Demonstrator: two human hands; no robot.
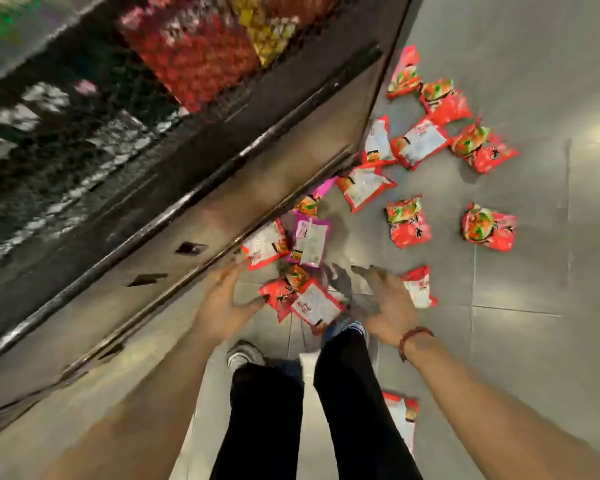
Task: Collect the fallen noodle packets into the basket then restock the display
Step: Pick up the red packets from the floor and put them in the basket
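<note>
Several red noodle packets lie scattered on the grey floor, from one near the shelf base (403,73) down to one by my right leg (403,415). A pink packet (310,241) lies among them. Two red packets (303,301) sit just in front of my feet, between my hands. My left hand (224,299) reaches down with fingers spread, holding nothing, left of that pair. My right hand (387,303) is also spread and empty, just right of the pair and beside another red packet (420,287). No basket is in view.
A dark display shelf unit (194,188) runs diagonally along the left, with stocked red and yellow packs (201,46) up top. My legs in black trousers (347,403) and shoes stand at the bottom centre. Grey tiled floor (534,323) stretches to the right.
</note>
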